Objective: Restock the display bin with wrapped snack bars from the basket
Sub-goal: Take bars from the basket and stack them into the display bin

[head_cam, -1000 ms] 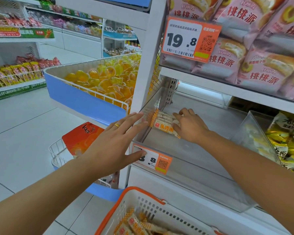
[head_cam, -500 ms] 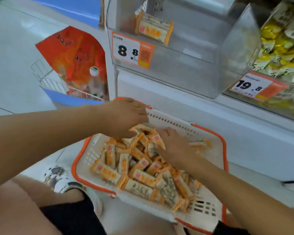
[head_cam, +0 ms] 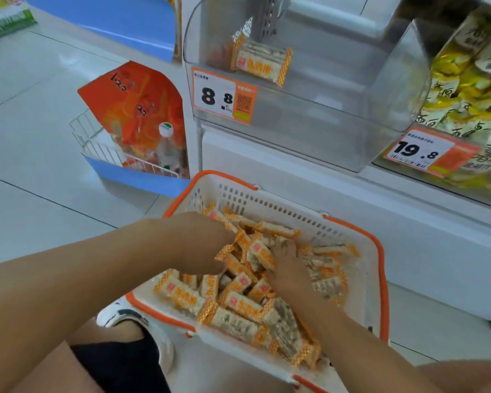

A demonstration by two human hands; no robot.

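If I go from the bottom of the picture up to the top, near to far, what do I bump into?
White plastic basket with orange rim full of wrapped snack bars → orange-and-white 8.8 price tag → clear plastic display bin holding a few bars.

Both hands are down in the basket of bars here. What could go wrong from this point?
The left hand and right hand dig into loose, heaped snack bars, so a large scoop may spill over the basket rim. The clear display bin sits higher, and bars may drop during the lift.
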